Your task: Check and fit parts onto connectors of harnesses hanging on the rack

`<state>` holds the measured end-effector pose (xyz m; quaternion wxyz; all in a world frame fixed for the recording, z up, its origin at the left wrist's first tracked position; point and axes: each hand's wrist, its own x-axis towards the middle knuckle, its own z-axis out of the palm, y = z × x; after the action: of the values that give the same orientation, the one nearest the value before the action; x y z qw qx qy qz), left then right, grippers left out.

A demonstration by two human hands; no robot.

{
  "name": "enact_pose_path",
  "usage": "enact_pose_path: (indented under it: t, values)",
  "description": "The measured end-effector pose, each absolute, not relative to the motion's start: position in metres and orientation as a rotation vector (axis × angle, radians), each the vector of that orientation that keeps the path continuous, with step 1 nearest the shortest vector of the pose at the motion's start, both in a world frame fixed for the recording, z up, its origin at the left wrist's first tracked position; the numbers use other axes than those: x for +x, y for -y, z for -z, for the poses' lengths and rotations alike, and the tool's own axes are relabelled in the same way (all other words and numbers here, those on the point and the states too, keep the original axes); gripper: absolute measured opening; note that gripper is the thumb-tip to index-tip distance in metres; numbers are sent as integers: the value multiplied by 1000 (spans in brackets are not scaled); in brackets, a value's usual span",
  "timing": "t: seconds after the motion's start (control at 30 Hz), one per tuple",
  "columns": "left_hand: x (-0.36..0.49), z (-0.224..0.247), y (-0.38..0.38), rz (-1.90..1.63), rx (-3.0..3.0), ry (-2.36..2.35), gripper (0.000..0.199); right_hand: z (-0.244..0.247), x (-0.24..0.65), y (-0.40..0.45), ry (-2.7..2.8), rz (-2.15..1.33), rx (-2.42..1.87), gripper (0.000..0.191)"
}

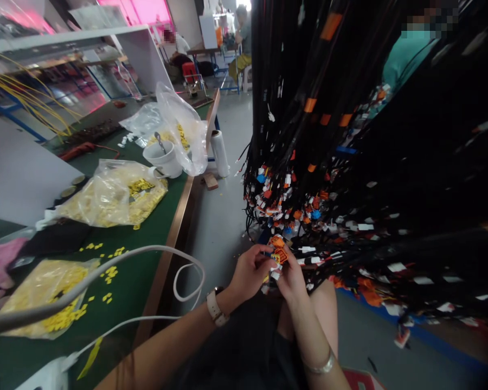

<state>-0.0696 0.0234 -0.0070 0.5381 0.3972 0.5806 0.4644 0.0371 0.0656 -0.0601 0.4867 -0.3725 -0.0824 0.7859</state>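
Both hands meet low in the middle of the head view, beside hanging black cable bundles (280, 108) whose ends carry white, orange and blue connectors. My right hand (295, 279) is closed around a cluster of orange connectors (280, 255) with white and yellow pieces among them. From the left, my left hand (250, 271) reaches the same cluster, its thumb and fingers pinched together at the yellow piece. What exactly lies between those fingertips is too small to tell. A white watch (216, 307) is on the left wrist.
On the left, a green table (142, 271) bears plastic bags of yellow parts (109, 195), loose yellow pieces and a white cup (162, 157). A white cable (146, 249) loops over its edge. A person in green (406, 57) stands behind the bundles; others sit farther back.
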Motion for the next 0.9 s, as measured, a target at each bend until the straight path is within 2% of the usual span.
enact_pose_path:
  t: [0.2,0.63,0.9]
  values:
    - [-74,12,-24,-1103,954,-1400,15,63,37,-67,199,-1905,-995,29]
    - [-82,7,-24,-1076,1017,-1467,21,63,33,-65,334,-1857,-1078,34]
    - [-85,2,-24,-1035,1152,-1569,22,59,31,-63,326,-1809,-1130,31]
